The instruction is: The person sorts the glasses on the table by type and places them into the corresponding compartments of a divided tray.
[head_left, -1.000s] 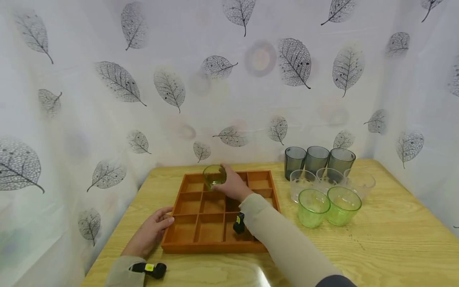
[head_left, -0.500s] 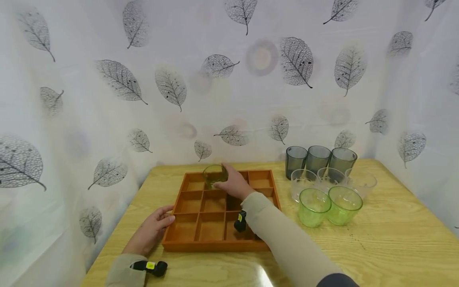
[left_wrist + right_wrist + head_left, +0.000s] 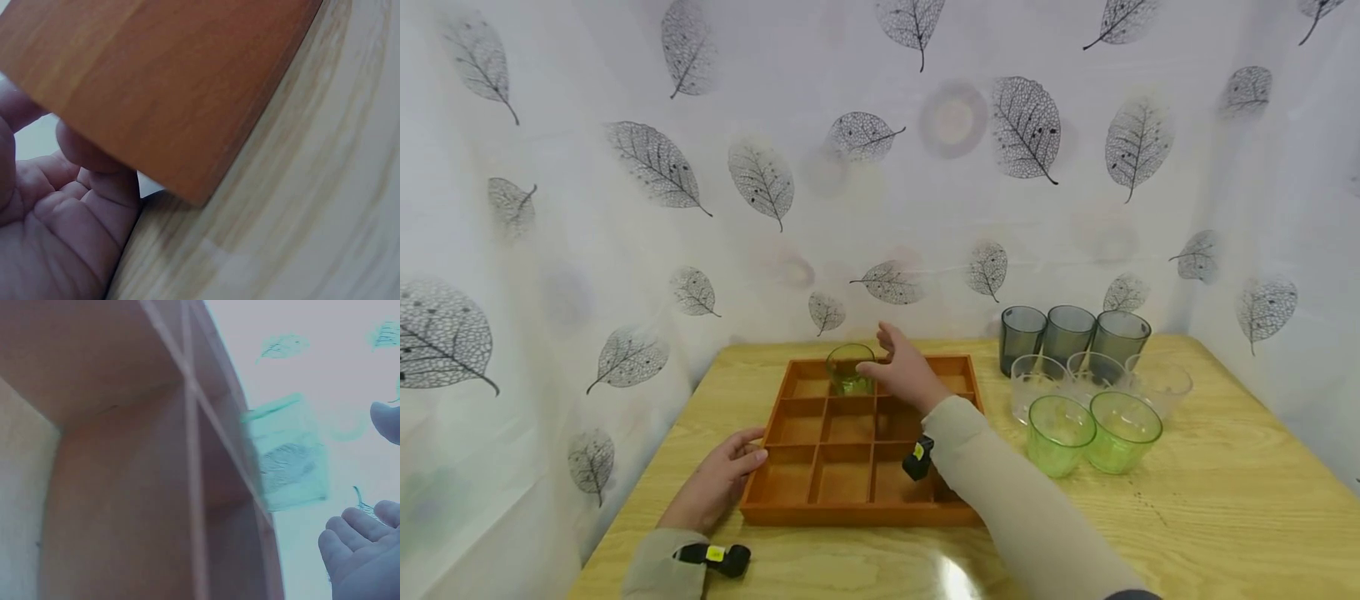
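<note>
A green glass [image 3: 850, 372] stands in the back row of the orange-brown divided tray [image 3: 859, 515], in the second compartment from the left. Just right of it is my right hand [image 3: 910, 373], thumb and fingers spread. In the right wrist view a gap separates the glass [image 3: 289, 459] from the right hand [image 3: 369, 550]. My left hand [image 3: 718, 482] rests at the tray's left side, its fingertips touching the wall; the left wrist view shows its curved fingers [image 3: 94, 150] against the wooden wall [image 3: 156, 94].
Right of the tray, several glasses stand in rows on the wooden table [image 3: 1225, 500]: dark grey ones [image 3: 1069, 333] at the back, clear ones [image 3: 1037, 387] in the middle, two green ones [image 3: 1060, 437] in front. A leaf-patterned curtain [image 3: 820, 50] hangs behind and beside the table.
My right hand has let go of the green glass and moved a little to the right, its fingers spreading apart. The glass stays in the back row. My left hand has kept its place.
</note>
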The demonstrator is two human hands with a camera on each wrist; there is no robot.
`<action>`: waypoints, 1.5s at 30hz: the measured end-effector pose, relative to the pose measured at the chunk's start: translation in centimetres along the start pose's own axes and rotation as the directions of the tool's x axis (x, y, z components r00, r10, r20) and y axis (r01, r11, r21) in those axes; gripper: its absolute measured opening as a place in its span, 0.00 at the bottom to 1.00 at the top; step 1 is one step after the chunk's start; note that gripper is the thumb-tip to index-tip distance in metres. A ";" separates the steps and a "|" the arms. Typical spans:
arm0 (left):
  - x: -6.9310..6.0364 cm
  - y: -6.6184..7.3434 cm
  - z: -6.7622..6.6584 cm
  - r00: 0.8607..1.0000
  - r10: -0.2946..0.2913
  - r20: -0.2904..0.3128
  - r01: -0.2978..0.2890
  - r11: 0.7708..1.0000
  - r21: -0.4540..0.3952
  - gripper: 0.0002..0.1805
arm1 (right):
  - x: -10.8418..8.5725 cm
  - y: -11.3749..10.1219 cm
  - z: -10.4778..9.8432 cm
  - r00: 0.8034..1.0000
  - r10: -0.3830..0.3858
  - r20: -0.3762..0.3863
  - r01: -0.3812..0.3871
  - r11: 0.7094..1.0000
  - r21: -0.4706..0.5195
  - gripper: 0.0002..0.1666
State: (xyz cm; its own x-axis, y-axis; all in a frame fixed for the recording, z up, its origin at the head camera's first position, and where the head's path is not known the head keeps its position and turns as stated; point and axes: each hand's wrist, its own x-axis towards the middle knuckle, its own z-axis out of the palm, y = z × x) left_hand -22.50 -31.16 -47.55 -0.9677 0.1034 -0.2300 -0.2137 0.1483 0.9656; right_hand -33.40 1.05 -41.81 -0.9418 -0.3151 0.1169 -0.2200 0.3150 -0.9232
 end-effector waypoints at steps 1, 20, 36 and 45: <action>0.0 0.0 0.0 1.000 0.000 0.001 0.000 1.000 0.002 0.33 | -0.2 -0.2 -0.3 1.000 -0.001 -0.006 0.001 1.000 -0.002 0.55; -0.1 -0.2 -0.3 1.000 -0.029 0.013 0.029 1.000 0.010 0.35 | -4.8 -2.4 -7.1 0.991 -0.102 -0.087 0.107 0.993 0.056 0.58; 0.1 -0.2 -0.3 1.000 -0.023 0.003 0.023 0.999 0.040 0.35 | -10.2 -3.0 -12.3 0.976 -0.147 -0.157 0.142 0.989 -0.044 0.54; 0.3 -0.3 -0.2 1.000 -0.029 -0.001 0.029 0.999 0.035 0.35 | -14.0 -2.5 -15.1 0.967 -0.157 -0.198 0.132 0.982 -0.134 0.53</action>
State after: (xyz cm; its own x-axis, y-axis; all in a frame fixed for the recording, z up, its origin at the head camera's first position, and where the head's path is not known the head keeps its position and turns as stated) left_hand -22.74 -31.42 -47.88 -0.9613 0.0986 -0.2574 -0.2364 0.1853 0.9538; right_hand -23.50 18.14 -35.59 -0.9269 -0.1769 0.3310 -0.3747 0.3874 -0.8423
